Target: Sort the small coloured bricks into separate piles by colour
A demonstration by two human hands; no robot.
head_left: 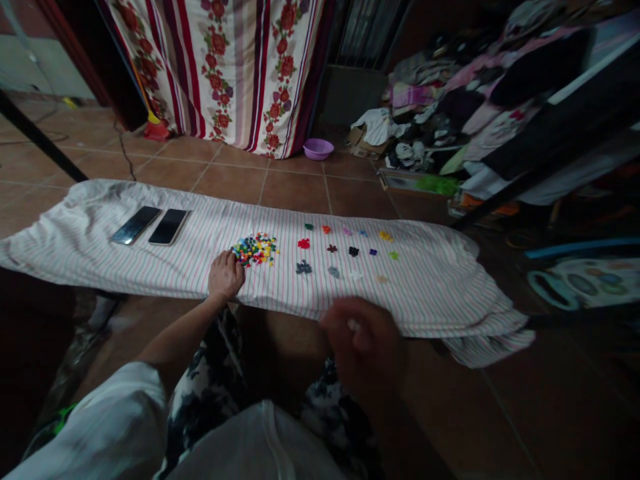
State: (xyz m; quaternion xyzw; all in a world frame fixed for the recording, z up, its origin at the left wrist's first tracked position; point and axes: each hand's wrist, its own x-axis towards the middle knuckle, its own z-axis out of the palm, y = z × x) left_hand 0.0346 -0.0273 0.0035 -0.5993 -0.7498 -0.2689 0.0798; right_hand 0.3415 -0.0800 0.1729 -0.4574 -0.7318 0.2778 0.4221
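Note:
My left hand [227, 275] lies on the striped cloth [270, 291] with its fingers stretched out, their tips at the left edge of a heap of small multicoloured beads [257, 250]. My right hand [367, 337] is raised above the cloth's near edge, dark and blurred. Its fingers are curled closed, and a tiny pale spot shows between them; I cannot make out what it is. Right of the heap lie small single-colour piles in rows, among them a red pile [303, 244], a black pile [353, 251], a dark grey pile [303, 267] and a white pile [355, 275].
Two phones [169, 227] lie side by side on the left of the cloth. Beyond it, on the tiled floor, are a purple basin [318, 149], a floral curtain [245, 73] and a red broom head [157, 129]. Clothes [380, 125] are heaped at the far right.

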